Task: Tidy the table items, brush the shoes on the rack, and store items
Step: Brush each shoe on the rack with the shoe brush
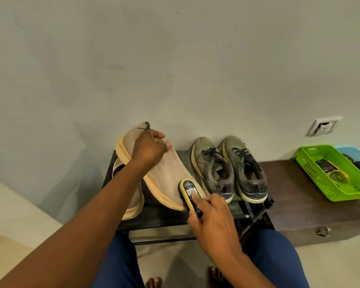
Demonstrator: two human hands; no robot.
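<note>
Brushing beige knit shoe (168, 175), yellow-soled

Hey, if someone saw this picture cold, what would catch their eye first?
Probably the beige shoe held tilted above the black rack, the left hand gripping its heel end while the right hand presses a yellow brush on its toe. Next, the bright green basket at far right.

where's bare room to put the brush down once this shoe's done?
Best patch: the brown bench top between the grey shoes and the green basket. The rack is crowded: beige shoe held by the left hand, its mate beneath, the grey pair beside. The right hand holds the brush against the beige shoe.
</note>
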